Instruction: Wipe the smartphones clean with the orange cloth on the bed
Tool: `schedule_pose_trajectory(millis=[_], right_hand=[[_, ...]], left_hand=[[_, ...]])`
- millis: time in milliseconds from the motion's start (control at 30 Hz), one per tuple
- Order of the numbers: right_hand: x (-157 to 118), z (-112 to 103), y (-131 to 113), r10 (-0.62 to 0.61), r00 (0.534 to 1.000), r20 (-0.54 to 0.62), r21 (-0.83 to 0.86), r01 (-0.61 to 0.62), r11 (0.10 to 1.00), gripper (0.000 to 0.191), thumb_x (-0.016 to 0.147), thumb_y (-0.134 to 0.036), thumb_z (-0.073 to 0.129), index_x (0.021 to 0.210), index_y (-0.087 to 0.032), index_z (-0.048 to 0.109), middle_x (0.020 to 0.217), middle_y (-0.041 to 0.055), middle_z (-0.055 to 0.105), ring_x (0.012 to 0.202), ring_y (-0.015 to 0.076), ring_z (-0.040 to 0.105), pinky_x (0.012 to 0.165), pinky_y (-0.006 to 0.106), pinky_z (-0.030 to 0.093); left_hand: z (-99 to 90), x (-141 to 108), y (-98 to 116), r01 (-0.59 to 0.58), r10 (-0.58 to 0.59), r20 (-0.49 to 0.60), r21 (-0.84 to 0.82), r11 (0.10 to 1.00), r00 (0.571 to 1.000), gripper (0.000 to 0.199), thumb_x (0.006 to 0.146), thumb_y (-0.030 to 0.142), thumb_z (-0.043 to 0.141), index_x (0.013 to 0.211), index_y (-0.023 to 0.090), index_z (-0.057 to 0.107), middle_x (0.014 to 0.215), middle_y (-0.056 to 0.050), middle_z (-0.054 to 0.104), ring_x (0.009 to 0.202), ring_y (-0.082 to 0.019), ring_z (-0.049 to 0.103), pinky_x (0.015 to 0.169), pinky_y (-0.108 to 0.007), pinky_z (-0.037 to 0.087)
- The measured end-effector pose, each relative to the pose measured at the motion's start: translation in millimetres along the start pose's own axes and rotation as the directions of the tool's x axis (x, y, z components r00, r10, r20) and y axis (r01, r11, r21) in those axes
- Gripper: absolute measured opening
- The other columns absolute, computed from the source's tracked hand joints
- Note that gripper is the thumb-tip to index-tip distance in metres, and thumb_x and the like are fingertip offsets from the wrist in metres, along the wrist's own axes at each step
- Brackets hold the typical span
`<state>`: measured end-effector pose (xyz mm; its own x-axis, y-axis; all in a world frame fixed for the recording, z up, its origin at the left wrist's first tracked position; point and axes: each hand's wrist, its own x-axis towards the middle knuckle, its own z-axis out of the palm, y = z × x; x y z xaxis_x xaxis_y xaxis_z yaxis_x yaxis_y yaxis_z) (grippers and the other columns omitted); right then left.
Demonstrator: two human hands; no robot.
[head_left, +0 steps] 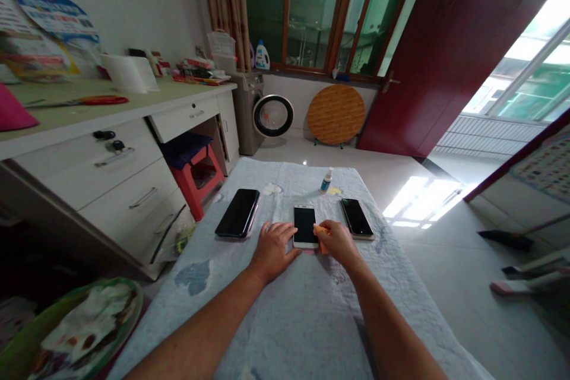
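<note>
A white-framed smartphone (305, 227) with a dark screen lies flat on the cloth-covered table (285, 309). My left hand (275, 249) steadies it, fingertips at its left edge and thumb by the lower left corner. On the other side, my right hand (336, 240) pinches a small orange cloth (322, 242) against the phone's right edge. Left of my hands rests a larger black phone (238, 214), and to the right is another dark-screened phone (357, 217). Beyond the middle phone stands a small spray bottle (326, 181) with a blue label.
A white desk (116, 166) with drawers runs along the left, a red stool (196, 172) under it. Farther back are an open washing machine (249, 113) and a round wooden tabletop (336, 114). A green waste basket (138, 303) sits at lower left.
</note>
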<state>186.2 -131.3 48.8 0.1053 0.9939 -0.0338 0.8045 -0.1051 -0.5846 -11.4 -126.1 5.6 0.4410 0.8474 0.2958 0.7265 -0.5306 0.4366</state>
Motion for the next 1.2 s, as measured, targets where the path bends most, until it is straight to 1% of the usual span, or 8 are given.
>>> schedule_pose_trajectory(millis=[267,567,733,867,933,1033,1100,1200], right_hand=[[2,14,1,0.044,0.999,0.007,0.165,-0.045,0.985,0.028,0.079,-0.035,0.054,0.082,-0.014,0.073,0.065,0.0034,0.065,0.065,0.0149,0.057,0.054,0.021,0.034],[7,21,12,0.062,0.998,-0.006,0.512,-0.05,0.858,0.037,0.074,-0.045,0.056,0.083,-0.012,0.07,0.067,0.0033,0.063,0.058,0.014,0.054,0.05,0.022,0.039],[2,21,4,-0.123,0.992,0.032,0.597,0.08,0.798,0.031,0.073,-0.036,0.057,0.089,-0.013,0.07,0.07,0.0019,0.064,0.062,0.0126,0.056,0.056,0.022,0.043],[-2,25,1,-0.23,0.972,0.036,0.617,0.16,0.771,0.031,0.076,-0.03,0.057,0.098,-0.014,0.07,0.08,0.0034,0.067,0.069,0.013,0.059,0.063,0.022,0.046],[-2,26,0,-0.245,0.968,0.051,0.648,0.155,0.746,0.032,0.077,-0.03,0.057,0.101,-0.014,0.069,0.081,0.0036,0.068,0.068,0.0128,0.059,0.063,0.022,0.047],[-3,25,-1,-0.239,0.97,0.049,0.663,0.148,0.734,0.032,0.078,-0.033,0.058,0.101,-0.014,0.068,0.078,0.0032,0.066,0.066,0.0122,0.058,0.061,0.022,0.046],[-2,24,0,-0.219,0.975,0.04,0.643,0.143,0.752,0.031,0.078,-0.036,0.058,0.098,-0.014,0.067,0.076,0.0029,0.065,0.064,0.0124,0.058,0.06,0.022,0.046],[0,25,4,-0.178,0.984,0.003,0.568,0.145,0.81,0.031,0.079,-0.039,0.056,0.095,-0.015,0.066,0.076,0.0033,0.065,0.066,0.0135,0.058,0.061,0.023,0.046]], left_hand=[[-0.2,2,0,0.002,-0.002,0.006,-0.023,1.0,1.0,0.047,0.079,0.047,0.071,0.118,0.022,0.063,0.122,-0.008,0.066,0.117,-0.028,0.055,0.111,-0.053,0.024],[-0.6,3,7,0.009,-0.009,-0.032,0.026,1.0,0.999,0.064,0.077,0.064,0.065,0.122,0.019,0.06,0.118,-0.011,0.066,0.112,-0.031,0.056,0.11,-0.053,0.024],[-6.0,4,14,0.055,-0.044,-0.094,0.112,0.992,0.995,0.046,0.083,0.05,0.062,0.117,0.019,0.062,0.105,-0.009,0.066,0.105,-0.028,0.057,0.109,-0.051,0.026],[-12.1,4,18,0.128,-0.12,-0.077,0.116,0.985,0.99,0.025,0.086,0.038,0.058,0.102,0.02,0.065,0.093,-0.006,0.064,0.095,-0.026,0.06,0.092,-0.04,0.042],[-13.2,4,19,0.169,-0.166,-0.054,0.059,0.984,0.985,0.02,0.087,0.031,0.055,0.102,0.021,0.064,0.094,-0.005,0.065,0.091,-0.023,0.062,0.084,-0.034,0.045],[-13.2,3,18,0.193,-0.196,-0.066,-0.057,0.98,0.978,0.03,0.086,0.023,0.053,0.115,0.021,0.059,0.104,-0.006,0.066,0.095,-0.021,0.063,0.084,-0.03,0.046],[-13.9,3,18,0.2,-0.211,-0.085,-0.119,0.972,0.974,0.034,0.085,0.019,0.052,0.118,0.02,0.057,0.106,-0.007,0.067,0.097,-0.021,0.064,0.085,-0.03,0.047],[-16.8,3,20,0.248,-0.271,-0.091,-0.207,0.946,0.958,0.029,0.085,0.017,0.052,0.113,0.019,0.06,0.097,-0.006,0.07,0.089,-0.021,0.066,0.079,-0.029,0.048]])
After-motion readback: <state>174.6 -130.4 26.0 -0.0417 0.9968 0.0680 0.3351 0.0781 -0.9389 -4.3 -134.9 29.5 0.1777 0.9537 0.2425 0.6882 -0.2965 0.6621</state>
